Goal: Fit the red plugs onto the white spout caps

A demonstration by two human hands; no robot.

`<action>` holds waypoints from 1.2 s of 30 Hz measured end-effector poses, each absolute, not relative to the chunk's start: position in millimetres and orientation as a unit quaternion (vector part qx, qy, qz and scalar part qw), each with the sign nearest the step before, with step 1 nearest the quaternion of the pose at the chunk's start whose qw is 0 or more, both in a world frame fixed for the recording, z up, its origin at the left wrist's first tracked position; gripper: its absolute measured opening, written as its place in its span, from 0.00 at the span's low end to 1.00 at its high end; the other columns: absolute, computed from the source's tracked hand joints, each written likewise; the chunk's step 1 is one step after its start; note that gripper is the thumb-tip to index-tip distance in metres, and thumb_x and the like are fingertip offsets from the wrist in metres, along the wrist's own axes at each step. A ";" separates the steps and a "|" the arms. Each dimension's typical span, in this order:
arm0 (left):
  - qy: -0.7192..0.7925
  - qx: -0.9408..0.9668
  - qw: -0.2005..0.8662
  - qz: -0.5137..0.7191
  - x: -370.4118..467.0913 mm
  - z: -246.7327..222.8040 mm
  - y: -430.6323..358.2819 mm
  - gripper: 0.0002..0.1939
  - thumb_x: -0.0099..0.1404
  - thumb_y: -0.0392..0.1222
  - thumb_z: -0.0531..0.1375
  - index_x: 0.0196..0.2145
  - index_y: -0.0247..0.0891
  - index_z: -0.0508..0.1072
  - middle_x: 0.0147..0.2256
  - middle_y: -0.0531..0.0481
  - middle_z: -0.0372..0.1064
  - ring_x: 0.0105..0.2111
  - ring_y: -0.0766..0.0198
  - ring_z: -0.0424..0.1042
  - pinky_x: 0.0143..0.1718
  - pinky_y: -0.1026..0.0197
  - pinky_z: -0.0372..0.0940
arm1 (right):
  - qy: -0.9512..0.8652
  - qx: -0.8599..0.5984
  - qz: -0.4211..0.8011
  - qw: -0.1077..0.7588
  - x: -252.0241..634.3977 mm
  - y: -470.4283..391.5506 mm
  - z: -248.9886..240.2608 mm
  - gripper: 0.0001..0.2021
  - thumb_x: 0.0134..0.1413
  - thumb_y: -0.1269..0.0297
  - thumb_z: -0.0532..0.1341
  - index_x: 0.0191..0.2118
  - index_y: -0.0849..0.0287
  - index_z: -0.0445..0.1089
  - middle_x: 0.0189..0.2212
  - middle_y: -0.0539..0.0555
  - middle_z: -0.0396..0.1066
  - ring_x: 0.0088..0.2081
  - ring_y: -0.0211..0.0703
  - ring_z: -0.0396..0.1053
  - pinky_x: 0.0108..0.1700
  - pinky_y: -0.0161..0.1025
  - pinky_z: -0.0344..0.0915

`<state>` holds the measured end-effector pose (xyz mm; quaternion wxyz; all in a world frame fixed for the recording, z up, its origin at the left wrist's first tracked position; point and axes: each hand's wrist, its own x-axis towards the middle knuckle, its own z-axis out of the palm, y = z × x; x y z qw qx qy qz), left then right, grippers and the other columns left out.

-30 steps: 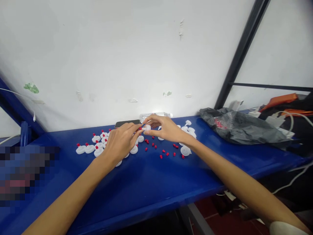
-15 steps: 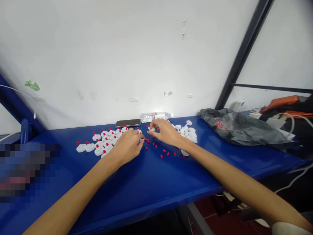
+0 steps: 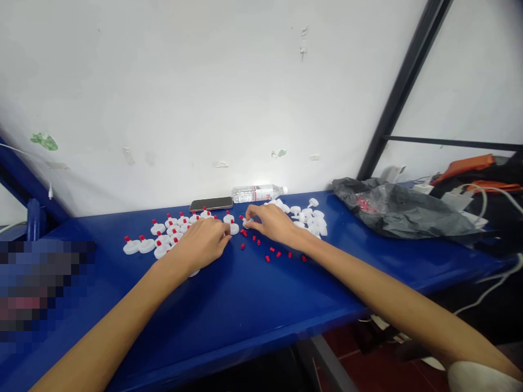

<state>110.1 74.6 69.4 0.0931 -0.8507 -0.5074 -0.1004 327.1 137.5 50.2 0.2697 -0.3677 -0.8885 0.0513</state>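
My right hand [image 3: 273, 222] pinches a white plastic cap [image 3: 247, 223] beside a small red tip, just above the table. My left hand [image 3: 206, 239] is curled low over the table, its fingertips by a white cap with a red tip [image 3: 233, 227]; whether it grips anything is hidden. Around and behind the left hand stand several white caps with red tips [image 3: 157, 227], upright in loose rows. Several loose red tips [image 3: 267, 258] lie in front of the right hand. Beyond that wrist is a pile of bare white caps [image 3: 316, 222].
The blue table [image 3: 245, 305] meets a white wall. Along the wall lie a phone [image 3: 211, 204] and a clear plastic bottle [image 3: 259, 193] on its side. A dark plastic bag [image 3: 408, 215] with a clear bag of red pieces covers the right end, near white cables [image 3: 486, 201].
My left hand has drawn back slightly left, uncovering red-tipped white caps by its fingertips. My right hand has lowered a little, and a red tip now shows beside the cap it pinches.
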 end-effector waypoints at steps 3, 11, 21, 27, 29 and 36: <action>-0.508 -0.851 0.094 -0.095 110.7 68.4 74.6 0.08 0.65 0.39 0.59 0.35 0.40 0.79 0.32 0.44 0.78 0.34 0.50 0.77 0.33 0.55 0.64 | -0.895 -0.362 0.048 0.257 326.6 137.6 48.7 0.07 0.63 0.60 0.62 0.41 0.57 0.73 0.34 0.53 0.78 0.33 0.44 0.71 0.36 0.39 0.57; -0.490 -0.856 0.130 -0.098 110.6 60.9 77.0 0.11 0.62 0.31 0.56 0.29 0.40 0.77 0.29 0.44 0.76 0.30 0.53 0.75 0.29 0.58 0.61 | -0.891 -0.365 -0.013 0.269 339.2 133.5 80.2 0.13 0.67 0.61 0.56 0.37 0.58 0.77 0.33 0.57 0.78 0.37 0.48 0.72 0.42 0.43 0.59; -0.492 -0.860 0.102 -0.087 113.6 67.0 75.6 0.10 0.70 0.38 0.53 0.37 0.38 0.75 0.37 0.42 0.74 0.39 0.53 0.73 0.38 0.56 0.64 | -0.890 -0.439 0.011 0.125 360.7 140.9 91.2 0.10 0.54 0.55 0.68 0.38 0.56 0.78 0.34 0.53 0.79 0.35 0.45 0.74 0.33 0.38 0.60; -0.514 -0.847 0.073 -0.112 121.9 74.7 67.2 0.10 0.71 0.41 0.52 0.37 0.39 0.72 0.35 0.45 0.74 0.37 0.54 0.73 0.36 0.57 0.62 | -0.891 -0.440 0.015 0.109 360.8 143.0 87.9 0.09 0.53 0.60 0.69 0.40 0.54 0.78 0.35 0.51 0.79 0.34 0.44 0.74 0.32 0.37 0.59; -0.514 -0.848 0.069 -0.115 122.9 75.1 66.3 0.09 0.70 0.41 0.53 0.37 0.40 0.72 0.35 0.45 0.74 0.37 0.53 0.73 0.36 0.56 0.62 | -0.890 -0.442 0.022 0.115 361.3 143.5 88.8 0.07 0.52 0.65 0.69 0.39 0.55 0.78 0.33 0.51 0.79 0.33 0.42 0.74 0.31 0.36 0.59; -0.504 -0.853 0.067 -0.121 124.0 75.1 67.4 0.08 0.70 0.40 0.54 0.36 0.40 0.73 0.35 0.46 0.74 0.38 0.54 0.72 0.36 0.56 0.61 | -0.878 -0.454 -0.001 0.149 359.9 144.2 89.6 0.06 0.52 0.60 0.70 0.33 0.56 0.79 0.31 0.52 0.79 0.31 0.42 0.73 0.29 0.35 0.57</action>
